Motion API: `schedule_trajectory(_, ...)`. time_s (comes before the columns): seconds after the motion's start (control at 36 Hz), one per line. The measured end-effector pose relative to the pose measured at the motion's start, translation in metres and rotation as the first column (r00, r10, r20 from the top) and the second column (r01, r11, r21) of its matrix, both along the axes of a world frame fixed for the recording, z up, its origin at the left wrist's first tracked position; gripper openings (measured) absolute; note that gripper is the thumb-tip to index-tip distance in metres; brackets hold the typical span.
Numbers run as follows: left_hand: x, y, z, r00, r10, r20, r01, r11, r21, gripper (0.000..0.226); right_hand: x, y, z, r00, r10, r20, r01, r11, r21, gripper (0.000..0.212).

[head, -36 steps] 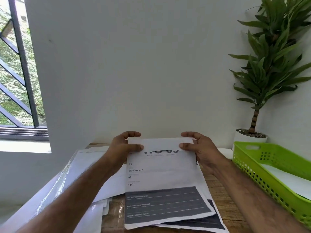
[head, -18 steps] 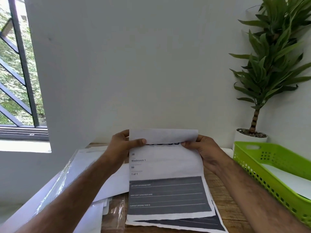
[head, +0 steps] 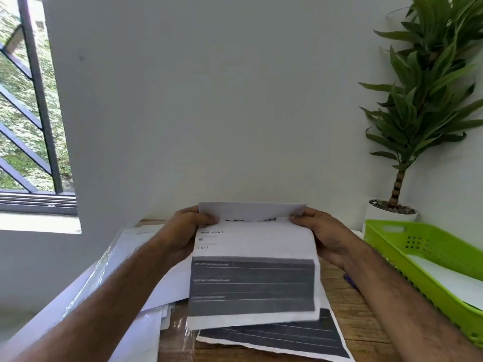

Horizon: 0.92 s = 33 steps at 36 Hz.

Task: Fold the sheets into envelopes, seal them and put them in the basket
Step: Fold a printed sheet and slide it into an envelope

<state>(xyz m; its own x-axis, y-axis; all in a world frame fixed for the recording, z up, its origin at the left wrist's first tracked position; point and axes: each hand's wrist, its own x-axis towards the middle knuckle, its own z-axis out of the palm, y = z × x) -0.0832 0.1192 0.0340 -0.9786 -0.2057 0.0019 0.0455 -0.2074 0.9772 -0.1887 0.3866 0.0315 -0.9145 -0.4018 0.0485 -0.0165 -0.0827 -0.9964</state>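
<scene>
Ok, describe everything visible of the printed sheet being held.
The printed sheet is white paper: short text lines above a dark grey block with thin lines. Its top strip is folded toward the person, blank back showing. The left hand pinches its top left corner, the right hand the top right. Its lower edge overlaps a similar sheet on the wooden table.

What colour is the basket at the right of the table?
Bright lime green basket, with small holes in its walls; the head view shows it.
</scene>
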Motion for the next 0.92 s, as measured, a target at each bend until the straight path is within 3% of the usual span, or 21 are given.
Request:
schedule_trajectory(0.19,-0.002,-0.005,0.000,0.999,-0.025,0.021,0.027,0.996,-0.090,0.017,0.004,0.007,0.005,0.996,0.045,0.083,-0.035,0.992,-0.122,0.025)
schedule_trajectory(0.33,-0.001,-0.006,0.002,1.000,-0.011,-0.017,0.011,1.000,0.020,0.032,-0.003,0.006,0.001,0.989,0.011,0.150,0.020,0.979,-0.204,0.040)
schedule_trajectory(0.47,-0.003,-0.008,0.001,0.999,-0.009,-0.039,0.013,0.995,0.101,0.042,-0.002,-0.003,-0.004,1.000,-0.025,-0.002,0.025,0.999,-0.034,0.024)
schedule_trajectory(0.56,-0.003,-0.005,0.002,0.996,-0.045,-0.075,0.047,0.999,0.021,0.026,-0.004,-0.007,-0.009,0.993,-0.094,-0.068,0.093,0.996,-0.011,0.029)
schedule_trajectory(0.72,-0.008,0.001,-0.007,0.992,0.038,-0.122,-0.055,0.988,-0.142,0.051,-0.004,-0.013,-0.007,0.965,-0.231,-0.124,0.223,0.972,-0.075,0.048)
schedule_trajectory(0.92,-0.010,-0.002,-0.006,0.975,0.122,-0.185,-0.146,0.982,-0.121,0.060,0.004,-0.014,-0.008,0.998,-0.029,-0.062,0.028,0.999,-0.017,0.043)
